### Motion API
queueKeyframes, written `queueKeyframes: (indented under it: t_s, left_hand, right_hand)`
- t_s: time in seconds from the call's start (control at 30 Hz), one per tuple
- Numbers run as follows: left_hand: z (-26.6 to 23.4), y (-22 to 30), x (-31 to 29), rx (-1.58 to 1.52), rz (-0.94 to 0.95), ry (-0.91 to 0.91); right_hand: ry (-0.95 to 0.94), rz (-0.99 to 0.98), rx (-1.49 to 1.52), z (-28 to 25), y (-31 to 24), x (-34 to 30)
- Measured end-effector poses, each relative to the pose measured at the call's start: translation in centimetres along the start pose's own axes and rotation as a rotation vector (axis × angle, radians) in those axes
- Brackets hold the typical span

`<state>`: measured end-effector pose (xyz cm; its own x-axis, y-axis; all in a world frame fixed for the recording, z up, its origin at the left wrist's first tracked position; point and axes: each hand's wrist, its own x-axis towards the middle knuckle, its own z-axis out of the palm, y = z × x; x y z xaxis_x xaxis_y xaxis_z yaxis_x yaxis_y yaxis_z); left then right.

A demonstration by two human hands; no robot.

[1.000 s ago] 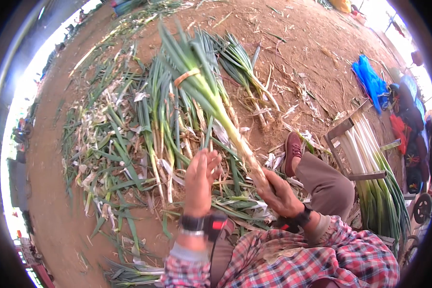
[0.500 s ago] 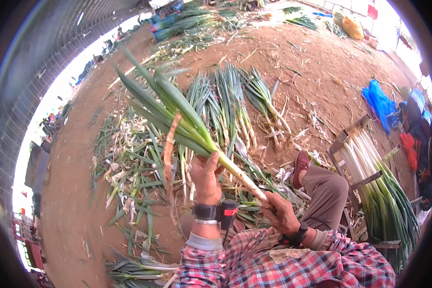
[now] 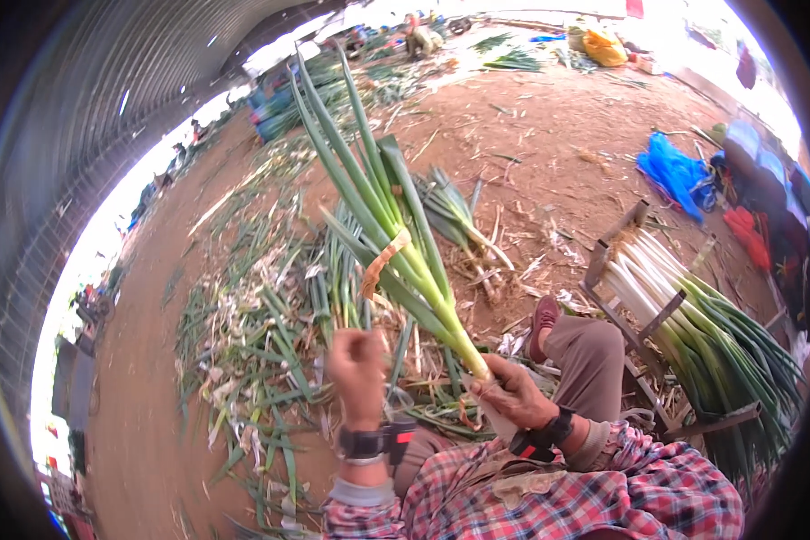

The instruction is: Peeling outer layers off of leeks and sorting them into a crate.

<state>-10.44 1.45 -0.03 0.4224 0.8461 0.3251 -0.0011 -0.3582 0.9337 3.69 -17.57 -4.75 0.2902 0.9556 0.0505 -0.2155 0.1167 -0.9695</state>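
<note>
A big green onion (image 3: 411, 261) stands tilted up and to the left in front of me, its leaves fanning out at the top. My right hand (image 3: 517, 396) is closed round its pale lower stem. A dry brown strip of leaf (image 3: 382, 261) hangs across the stalk where the leaves part. Left of the stem, apart from it, my left hand (image 3: 357, 369) is raised with its fingers curled in. Motion blurs those fingers, and whatever may be in them cannot be made out.
Trimmed leaves and peelings (image 3: 243, 360) litter the dirt floor to the left. More green onions (image 3: 459, 216) lie beyond the held one. At my right, a metal frame (image 3: 643, 387) holds a stack of cleaned onions (image 3: 693, 333). A blue plastic bag (image 3: 675, 175) lies past it.
My left hand has let go of the stalk and moved down and left. The onion has swung more upright, its root end still in my right hand.
</note>
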Motion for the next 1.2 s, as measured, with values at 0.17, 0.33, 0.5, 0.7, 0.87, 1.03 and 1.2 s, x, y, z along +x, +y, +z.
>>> queueKeyframes:
  t_s: [0.17, 0.33, 0.5, 0.7, 0.87, 1.03, 1.2]
  left_hand:
    - [0.1, 4.5, 4.4, 0.326, 0.126, -0.067]
    - [-2.5, 5.3, 6.7, 0.013, 0.048, -0.008]
    - [-14.6, 7.4, 5.1, 0.164, 0.088, 0.481]
    - [-12.5, 12.5, 3.7, 0.325, 0.268, 0.327]
    - [-34.2, 15.6, 5.1, 0.627, 0.399, 0.781]
    - [-34.7, 4.2, -3.2, 0.267, -0.142, 0.881]
    - [-5.9, -0.8, -5.0, -0.329, -0.335, -0.046]
  right_hand:
    - [0.009, -0.074, 0.049, 0.6, 0.4, -1.5]
    - [0.082, -0.156, -0.186, -0.2, 0.0, -1.5]
    - [-0.132, -0.215, -0.365, 2.3, -2.3, -0.8]
    - [-0.111, -0.105, -0.330, 2.7, 1.2, 1.5]
    - [-0.113, 0.075, -0.175, 1.0, 2.3, 1.0]
    - [-0.115, 0.155, 0.052, 1.1, 1.0, 0.9]
    - [-0.131, 0.016, -0.018, 0.7, 0.3, 1.0]
